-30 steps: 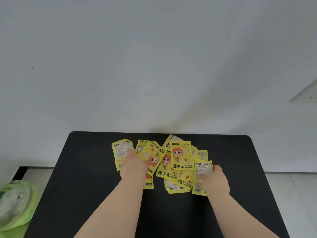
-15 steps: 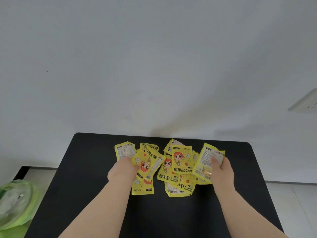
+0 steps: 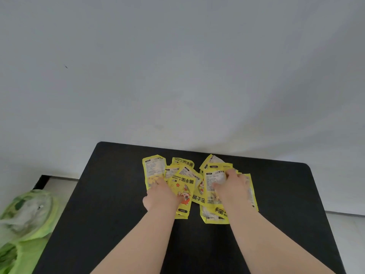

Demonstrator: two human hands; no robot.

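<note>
Several yellow hand-warmer packets (image 3: 197, 182) lie overlapping in a loose pile on a black table (image 3: 110, 194), some face up with a cartoon figure, others showing white printed backs. My left hand (image 3: 161, 194) rests on the left part of the pile, its fingers curled round a face-up packet (image 3: 182, 191). My right hand (image 3: 232, 186) is on the right part, with thumb and fingers holding a back-side-up packet (image 3: 214, 179) on top of the pile. Both forearms reach in from the bottom edge.
A green and clear plastic bag (image 3: 25, 218) sits on the floor left of the table. A plain white wall (image 3: 177, 76) rises behind the table's far edge. Pale floor tiles (image 3: 347, 230) show to the right.
My right hand has carried its packet leftward and down onto the middle of the pile. My left hand has shifted slightly right over the face-up packet.
</note>
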